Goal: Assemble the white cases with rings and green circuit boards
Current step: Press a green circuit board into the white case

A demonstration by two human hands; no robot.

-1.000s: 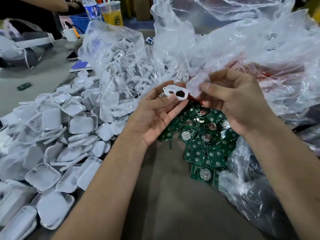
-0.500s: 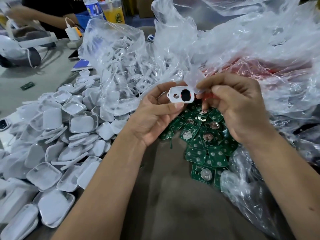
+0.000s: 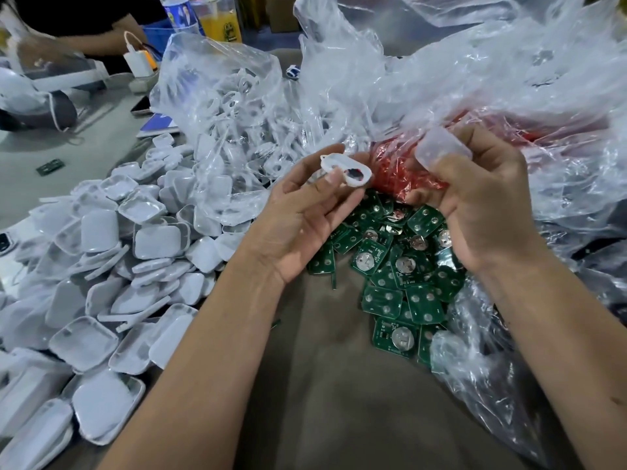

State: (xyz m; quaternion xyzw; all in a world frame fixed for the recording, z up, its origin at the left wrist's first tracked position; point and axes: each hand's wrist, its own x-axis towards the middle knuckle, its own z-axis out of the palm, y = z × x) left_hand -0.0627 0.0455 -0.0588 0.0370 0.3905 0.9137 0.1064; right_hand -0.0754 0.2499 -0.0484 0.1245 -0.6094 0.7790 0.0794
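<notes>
The person's left hand (image 3: 305,212) is raised palm-up over the table (image 3: 322,385), its grip pinching a small white case piece (image 3: 344,169) with a dark oval hole between thumb and fingertips. Just beside it, the right hand (image 3: 475,205) has its fingers curled round a pale translucent piece (image 3: 441,147), held close against a clear bag of red parts (image 3: 407,171); I cannot tell exactly what that piece is.

Below and between the two hands, a heap of green circuit boards (image 3: 397,273) spills across the table, some showing round silver discs. On the left lies a big pile of white case halves (image 3: 112,266), many with the hollow side up. Behind that pile stands a clear plastic bag of white rings (image 3: 230,106), and more crumpled clear plastic (image 3: 509,79) billows across the right side.

At the far left another person's arm (image 3: 101,39) rests near a bottle (image 3: 179,11) and a cup of orange drink (image 3: 220,25).
</notes>
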